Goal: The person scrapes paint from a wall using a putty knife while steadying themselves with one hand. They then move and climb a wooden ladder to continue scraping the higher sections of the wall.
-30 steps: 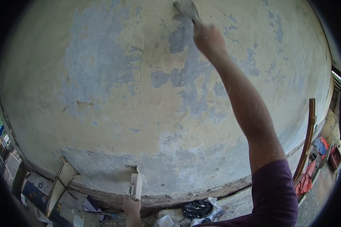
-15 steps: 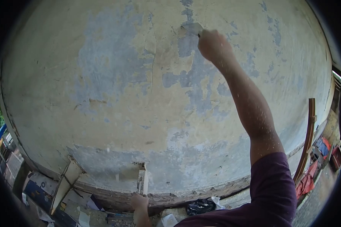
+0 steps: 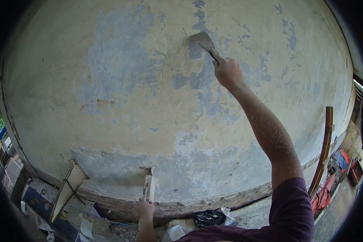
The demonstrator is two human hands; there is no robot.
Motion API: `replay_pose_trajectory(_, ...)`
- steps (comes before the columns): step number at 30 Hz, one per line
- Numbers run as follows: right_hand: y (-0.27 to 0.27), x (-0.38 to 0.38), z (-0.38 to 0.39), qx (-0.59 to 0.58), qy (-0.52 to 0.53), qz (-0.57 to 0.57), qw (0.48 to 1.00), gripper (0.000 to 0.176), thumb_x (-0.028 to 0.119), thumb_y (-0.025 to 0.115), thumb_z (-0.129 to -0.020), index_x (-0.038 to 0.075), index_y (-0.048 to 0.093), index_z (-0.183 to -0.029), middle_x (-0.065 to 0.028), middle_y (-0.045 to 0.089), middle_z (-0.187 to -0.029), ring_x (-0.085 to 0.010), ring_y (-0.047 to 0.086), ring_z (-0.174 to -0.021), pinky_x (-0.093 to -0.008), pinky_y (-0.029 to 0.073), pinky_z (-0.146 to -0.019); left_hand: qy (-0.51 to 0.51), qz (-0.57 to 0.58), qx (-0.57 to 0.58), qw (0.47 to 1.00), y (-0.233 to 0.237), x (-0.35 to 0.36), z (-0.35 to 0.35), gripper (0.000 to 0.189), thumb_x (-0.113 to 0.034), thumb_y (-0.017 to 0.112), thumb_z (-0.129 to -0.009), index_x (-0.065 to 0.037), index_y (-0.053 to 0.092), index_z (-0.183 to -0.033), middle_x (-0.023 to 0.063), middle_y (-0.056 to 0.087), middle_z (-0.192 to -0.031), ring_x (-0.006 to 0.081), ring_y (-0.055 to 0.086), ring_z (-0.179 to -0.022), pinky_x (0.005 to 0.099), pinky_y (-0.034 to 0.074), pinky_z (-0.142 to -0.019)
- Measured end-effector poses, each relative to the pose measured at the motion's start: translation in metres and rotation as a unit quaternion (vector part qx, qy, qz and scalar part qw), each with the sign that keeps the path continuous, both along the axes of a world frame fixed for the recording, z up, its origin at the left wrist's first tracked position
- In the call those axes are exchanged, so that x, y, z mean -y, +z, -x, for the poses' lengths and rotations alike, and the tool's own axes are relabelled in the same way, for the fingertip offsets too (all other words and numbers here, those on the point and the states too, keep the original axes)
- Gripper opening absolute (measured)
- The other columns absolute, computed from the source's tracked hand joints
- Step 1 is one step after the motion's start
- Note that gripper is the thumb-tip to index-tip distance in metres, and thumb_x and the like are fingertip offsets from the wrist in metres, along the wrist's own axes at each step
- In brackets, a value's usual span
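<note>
We find the two hands well apart, each closed on its own object. The right hand [image 3: 228,74], between 1 and 2 o'clock in the view, is clamped around the handle of a scraper [image 3: 202,40]. The scraper's broad blade lies at the wall [image 3: 127,117] just past 12 o'clock, over a bluish-grey patch bordered by pale yellowish coating; its handle slants down toward 2 o'clock. We note pale specks along the right forearm [image 3: 270,129], below a dark purple sleeve [image 3: 292,205].

The left hand [image 3: 145,208], at 7 o'clock, grips the lower end of a whitish post [image 3: 149,188] near the wall's base. We record a black plastic bag [image 3: 209,218] between 5 and 6 o'clock, red cloth [image 3: 322,196] at 4 o'clock, and a brown wooden strip [image 3: 325,147] standing between 3 and 4 o'clock.
</note>
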State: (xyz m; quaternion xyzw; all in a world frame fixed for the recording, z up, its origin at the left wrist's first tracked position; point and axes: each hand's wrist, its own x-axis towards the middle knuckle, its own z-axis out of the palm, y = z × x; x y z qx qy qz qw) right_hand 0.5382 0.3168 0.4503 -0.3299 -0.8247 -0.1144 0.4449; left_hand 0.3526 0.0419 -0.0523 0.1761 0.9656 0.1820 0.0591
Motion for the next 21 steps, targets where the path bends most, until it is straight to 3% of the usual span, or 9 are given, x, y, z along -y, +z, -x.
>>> replay_pose_trajectory(2,-0.012,-0.001,0.019,-0.003,-0.042,-0.038,0.998,0.040,0.019,0.039,-0.095,0.020,0.047,-0.134,-0.0185,0.066,-0.083,-0.0323,0.067,-0.077,-0.0450,0.053,-0.069,-0.002,-0.003,-0.003,1.000,-0.001,0.000,0.000,0.047,-0.035,0.064,-0.079,0.002,0.053,-0.105,0.0198,0.065,-0.093,0.0345,0.065,-0.089,0.0428,0.053,-0.077)
replay_pose_trajectory(5,0.035,0.013,0.050,-0.027,-0.040,-0.042,0.998,0.042,0.014,0.039,-0.092,0.020,0.048,-0.132,-0.0188,0.066,-0.086,-0.0345,0.066,-0.082,-0.0457,0.053,-0.072,0.000,-0.004,0.000,1.000,0.006,0.002,0.002,0.046,-0.035,0.064,-0.079,0.003,0.053,-0.104,0.0202,0.065,-0.093,0.0346,0.065,-0.089,0.0422,0.053,-0.077)
replay_pose_trajectory(7,0.090,0.017,0.068,-0.055,-0.022,-0.074,0.995,0.034,0.015,0.042,-0.090,0.006,0.059,-0.119,-0.0228,0.066,-0.091,-0.0372,0.065,-0.083,-0.0471,0.051,-0.075,-0.002,0.000,0.007,1.000,0.012,0.001,0.002,0.045,-0.034,0.064,-0.079,0.003,0.053,-0.103,0.0204,0.065,-0.092,0.0346,0.066,-0.088,0.0418,0.053,-0.077)
replay_pose_trajectory(9,0.139,0.023,0.085,-0.077,0.003,-0.115,0.990,0.032,0.013,0.040,-0.088,0.000,0.063,-0.106,-0.0230,0.065,-0.098,-0.0380,0.064,-0.090,-0.0474,0.050,-0.079,0.012,-0.004,0.026,1.000,0.016,-0.001,0.001,0.044,-0.033,0.065,-0.078,0.003,0.055,-0.101,0.0206,0.065,-0.092,0.0350,0.065,-0.088,0.0421,0.053,-0.077)
replay_pose_trajectory(12,0.143,0.034,0.084,-0.104,0.052,-0.073,0.990,0.031,0.012,0.040,-0.087,0.000,0.063,-0.106,-0.0230,0.065,-0.100,-0.0379,0.064,-0.094,-0.0464,0.050,-0.080,0.006,0.002,0.007,1.000,0.014,0.001,-0.002,0.043,-0.033,0.065,-0.078,0.002,0.054,-0.101,0.0203,0.065,-0.093,0.0350,0.065,-0.089,0.0427,0.053,-0.078)
replay_pose_trajectory(16,0.054,0.029,0.070,-0.043,-0.037,-0.066,0.996,0.035,0.013,0.037,-0.091,0.008,0.057,-0.119,-0.0250,0.065,-0.097,-0.0380,0.064,-0.093,-0.0468,0.051,-0.080,0.016,-0.029,0.042,0.999,0.018,0.003,-0.004,0.048,-0.037,0.063,-0.077,0.003,0.055,-0.104,0.0221,0.063,-0.098,0.0368,0.063,-0.093,0.0439,0.051,-0.081)
replay_pose_trajectory(19,0.068,0.033,0.079,-0.033,-0.040,-0.016,0.999,0.041,0.011,0.036,-0.089,0.011,0.052,-0.127,-0.0220,0.063,-0.106,-0.0342,0.063,-0.101,-0.0438,0.050,-0.086,0.015,-0.016,0.041,0.999,0.027,0.002,-0.008,0.052,-0.037,0.063,-0.078,0.003,0.053,-0.108,0.0225,0.063,-0.098,0.0366,0.063,-0.094,0.0435,0.051,-0.081)
replay_pose_trajectory(21,0.116,0.025,0.093,-0.088,-0.010,-0.036,0.995,0.039,0.011,0.038,-0.088,0.009,0.055,-0.124,-0.0214,0.064,-0.107,-0.0344,0.062,-0.103,-0.0430,0.050,-0.086,0.007,-0.006,0.047,0.999,0.022,0.005,-0.008,0.054,-0.037,0.063,-0.078,0.004,0.052,-0.111,0.0226,0.063,-0.098,0.0364,0.063,-0.094,0.0432,0.051,-0.081)
